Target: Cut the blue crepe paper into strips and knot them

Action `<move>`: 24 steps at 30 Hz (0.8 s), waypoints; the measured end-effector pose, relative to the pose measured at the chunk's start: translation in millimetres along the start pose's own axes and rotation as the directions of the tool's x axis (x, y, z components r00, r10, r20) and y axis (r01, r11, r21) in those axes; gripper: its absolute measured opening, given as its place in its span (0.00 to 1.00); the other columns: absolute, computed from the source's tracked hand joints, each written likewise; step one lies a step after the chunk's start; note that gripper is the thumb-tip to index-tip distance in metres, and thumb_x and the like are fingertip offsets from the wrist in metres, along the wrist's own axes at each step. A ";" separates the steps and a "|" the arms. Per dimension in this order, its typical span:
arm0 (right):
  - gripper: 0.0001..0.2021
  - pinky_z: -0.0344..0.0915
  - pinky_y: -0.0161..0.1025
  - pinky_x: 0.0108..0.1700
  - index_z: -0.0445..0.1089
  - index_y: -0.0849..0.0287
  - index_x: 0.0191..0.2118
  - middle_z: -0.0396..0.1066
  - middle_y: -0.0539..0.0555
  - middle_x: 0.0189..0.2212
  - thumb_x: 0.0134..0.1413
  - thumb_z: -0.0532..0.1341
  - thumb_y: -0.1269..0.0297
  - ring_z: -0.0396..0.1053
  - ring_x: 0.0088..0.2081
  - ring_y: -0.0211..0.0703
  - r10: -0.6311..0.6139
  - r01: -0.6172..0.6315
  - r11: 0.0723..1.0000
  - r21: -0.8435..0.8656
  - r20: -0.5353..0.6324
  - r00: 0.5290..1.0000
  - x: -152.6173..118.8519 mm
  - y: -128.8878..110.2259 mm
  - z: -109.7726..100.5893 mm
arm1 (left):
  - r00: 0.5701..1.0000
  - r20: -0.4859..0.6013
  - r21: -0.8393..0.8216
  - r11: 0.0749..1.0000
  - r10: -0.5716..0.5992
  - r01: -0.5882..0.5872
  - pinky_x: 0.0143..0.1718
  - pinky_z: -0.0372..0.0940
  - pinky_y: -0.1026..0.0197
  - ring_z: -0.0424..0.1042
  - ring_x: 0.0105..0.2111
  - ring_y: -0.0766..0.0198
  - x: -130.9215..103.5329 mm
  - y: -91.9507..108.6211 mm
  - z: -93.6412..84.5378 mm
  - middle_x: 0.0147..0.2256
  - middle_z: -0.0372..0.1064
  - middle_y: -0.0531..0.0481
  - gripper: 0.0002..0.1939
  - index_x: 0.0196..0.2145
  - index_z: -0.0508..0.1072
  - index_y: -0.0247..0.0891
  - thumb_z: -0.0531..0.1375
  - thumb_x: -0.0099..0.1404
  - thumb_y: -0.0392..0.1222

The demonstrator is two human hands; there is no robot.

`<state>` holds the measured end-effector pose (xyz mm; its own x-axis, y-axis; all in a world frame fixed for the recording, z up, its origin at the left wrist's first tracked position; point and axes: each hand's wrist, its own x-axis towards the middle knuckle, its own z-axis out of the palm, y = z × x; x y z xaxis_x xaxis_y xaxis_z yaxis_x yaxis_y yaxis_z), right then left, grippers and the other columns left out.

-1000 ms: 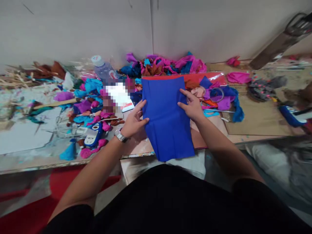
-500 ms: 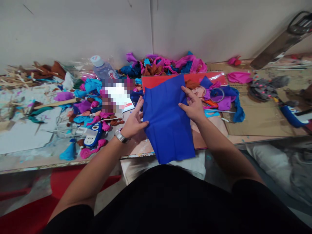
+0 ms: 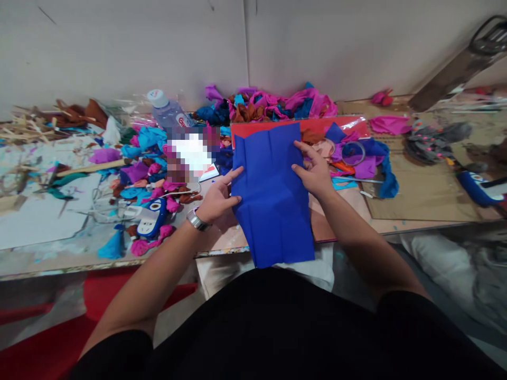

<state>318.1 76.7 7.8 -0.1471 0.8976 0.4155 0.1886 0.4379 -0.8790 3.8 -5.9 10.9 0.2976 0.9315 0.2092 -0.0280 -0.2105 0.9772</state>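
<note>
Both hands pinch the blue paper sheet (image 3: 271,195): left hand (image 3: 216,200) grips its left edge, right hand (image 3: 315,171) its right. I'd keep the edges lined up and tension even.

Bright, even indoor light with soft, faint shadows. The centre is sharp; the edges bend and smear with wide-angle distortion. A pixelated patch (image 3: 193,153) masks part of the cluttered counter (image 3: 420,195).
</note>
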 end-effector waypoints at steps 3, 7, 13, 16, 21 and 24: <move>0.27 0.76 0.60 0.53 0.72 0.50 0.62 0.68 0.61 0.62 0.56 0.67 0.57 0.74 0.53 0.58 -0.091 0.066 0.974 -0.218 -0.106 0.990 1.6 -3.3 -4.1 | 0.991 0.069 0.257 0.958 0.113 -0.127 0.76 0.41 0.31 0.45 0.76 0.41 -0.5 -1.9 -4.8 0.74 0.51 0.39 0.48 0.73 0.60 0.43 0.70 0.58 0.39; 0.23 0.64 0.65 0.66 0.73 0.48 0.60 0.67 0.61 0.61 0.60 0.66 0.54 0.65 0.64 0.63 -0.318 0.244 0.851 -0.465 -0.086 0.944 0.1 -30.5 -6.5 | 0.967 0.191 0.457 0.856 0.169 -0.240 0.75 0.41 0.29 0.41 0.77 0.40 -3.3 8.1 -0.2 0.75 0.48 0.38 0.49 0.76 0.53 0.44 0.66 0.61 0.40; 0.19 0.62 0.62 0.65 0.74 0.41 0.61 0.71 0.56 0.60 0.68 0.59 0.63 0.66 0.61 0.60 -0.406 0.494 0.731 -0.471 0.282 0.870 -6.8 -88.7 15.6 | 0.937 0.259 0.486 0.806 0.235 -0.336 0.73 0.53 0.32 0.54 0.74 0.41 -9.4 26.9 20.6 0.73 0.53 0.38 0.43 0.73 0.60 0.45 0.64 0.63 0.39; 0.22 0.56 0.66 0.66 0.74 0.38 0.61 0.70 0.51 0.64 0.66 0.60 0.68 0.60 0.66 0.62 -0.373 0.557 0.679 -0.479 0.428 0.823 -3.5 -103.5 24.2 | 0.935 0.266 0.462 0.821 0.233 -0.336 0.71 0.56 0.33 0.58 0.72 0.41 -13.0 34.1 25.8 0.72 0.56 0.40 0.38 0.71 0.64 0.48 0.65 0.65 0.39; 0.14 0.53 0.67 0.62 0.79 0.48 0.53 0.75 0.56 0.58 0.65 0.62 0.67 0.61 0.64 0.65 -0.334 0.579 0.658 -0.482 0.502 0.798 4.9 -111.1 23.9 | 0.923 0.307 0.412 0.841 0.234 -0.350 0.73 0.53 0.31 0.53 0.74 0.42 -18.8 47.4 27.9 0.74 0.51 0.43 0.31 0.68 0.69 0.49 0.65 0.68 0.41; 0.10 0.54 0.63 0.60 0.79 0.52 0.46 0.78 0.57 0.51 0.63 0.62 0.66 0.65 0.59 0.63 -0.320 0.561 0.690 -0.457 0.502 0.803 7.6 -113.2 19.9 | 0.938 0.290 0.386 0.874 0.190 -0.296 0.71 0.57 0.31 0.52 0.74 0.39 -26.8 49.2 30.3 0.74 0.51 0.41 0.29 0.65 0.71 0.48 0.66 0.68 0.43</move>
<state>276.3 32.9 105.8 -0.6661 0.5552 0.4981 0.4913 0.8290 -0.2670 23.4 -50.2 52.2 0.5504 0.7479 0.3711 0.2557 -0.5742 0.7778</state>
